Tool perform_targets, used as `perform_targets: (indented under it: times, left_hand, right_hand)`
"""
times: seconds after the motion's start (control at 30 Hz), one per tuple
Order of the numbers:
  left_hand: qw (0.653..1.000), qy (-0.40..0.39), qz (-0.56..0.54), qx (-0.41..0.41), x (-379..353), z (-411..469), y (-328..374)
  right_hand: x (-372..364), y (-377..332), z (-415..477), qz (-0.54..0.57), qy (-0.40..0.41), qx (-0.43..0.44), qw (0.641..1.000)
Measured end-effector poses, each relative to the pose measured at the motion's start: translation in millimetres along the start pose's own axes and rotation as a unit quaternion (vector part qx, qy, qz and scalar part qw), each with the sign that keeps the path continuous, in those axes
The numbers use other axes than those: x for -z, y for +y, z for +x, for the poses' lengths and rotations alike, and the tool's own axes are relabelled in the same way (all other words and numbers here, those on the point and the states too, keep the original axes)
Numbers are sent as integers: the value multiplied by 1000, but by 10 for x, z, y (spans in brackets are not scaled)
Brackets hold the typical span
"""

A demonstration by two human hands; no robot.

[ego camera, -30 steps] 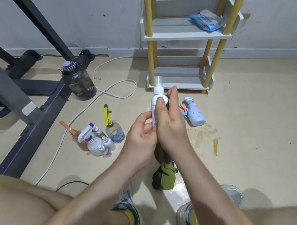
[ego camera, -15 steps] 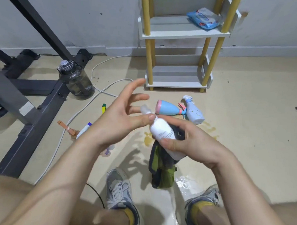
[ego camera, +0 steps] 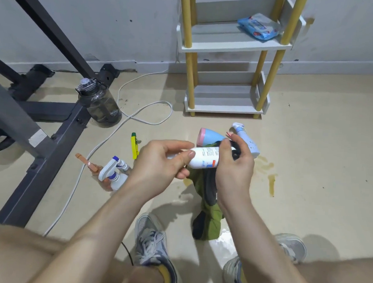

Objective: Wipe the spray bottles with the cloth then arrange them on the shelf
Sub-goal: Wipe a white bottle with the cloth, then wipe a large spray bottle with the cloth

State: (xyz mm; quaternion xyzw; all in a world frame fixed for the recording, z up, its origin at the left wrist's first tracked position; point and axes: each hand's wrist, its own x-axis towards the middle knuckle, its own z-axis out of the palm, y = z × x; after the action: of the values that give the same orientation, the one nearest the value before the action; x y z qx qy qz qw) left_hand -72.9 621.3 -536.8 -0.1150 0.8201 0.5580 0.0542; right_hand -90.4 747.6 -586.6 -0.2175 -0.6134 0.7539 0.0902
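A white spray bottle lies sideways in mid-air between both hands. My left hand grips its nozzle end with thumb and curled fingers. My right hand wraps a green and dark cloth round the bottle's base; the cloth hangs down below. A blue and pink bottle lies on the floor behind, beside a white and blue trigger bottle. Several more spray bottles cluster on the floor at left. The white shelf with yellow posts stands ahead against the wall.
A blue wipes pack lies on the upper shelf. A dark water jug, a white cable and a grey metal frame fill the left. Brown stains mark the floor at right. My shoes are below.
The bottle has gone from upright to lying sideways. My left hand, open half a second ago, now grips its nozzle end, while my right hand keeps the cloth on the base.
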Motion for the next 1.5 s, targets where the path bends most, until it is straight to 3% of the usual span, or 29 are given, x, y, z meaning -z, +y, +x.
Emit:
perform_targets:
  times: [0.2,0.37,0.43,0.57,0.67,0.8,1.0,1.1,1.23,1.4,1.5]
  left_hand:
    - [999,-1,43,-23,-114,-66,-202]
    - [954,21,254,-158,-330,-49,-449]
    - [934,-2,330,-139,-334,73,-562]
    - [887,-44,450,-91,-236,262,-733]
    - [906,-36,418,-53,6,475,-897]
    - [926,15,374,60,358,678,-1307]
    - [927,24,338,158,481,930,-1977]
    - [930,28,335,150,448,1060,-2167]
    - [941,59,327,68,371,1170,-2460]
    - [920,41,372,114,269,1238,-2455]
    - [926,50,360,106,257,1255,-2462]
  right_hand:
    - [-219,149,35,208,40,-123,970]
    - [-327,311,-128,117,-4,-206,972]
    - [-347,404,-159,117,-37,-250,961]
    - [-466,616,-223,15,-108,-278,954]
    - [-502,702,-184,-52,-123,-212,968]
    - [-485,742,51,-119,-113,-159,974]
    - [-419,1034,394,-167,-143,-253,942]
    - [-346,1198,419,-177,-139,-270,936]
    - [-247,1298,398,-148,-119,-270,944]
    - [-218,1325,472,-106,-99,-279,949]
    - [-183,1311,519,-142,-122,-247,951]
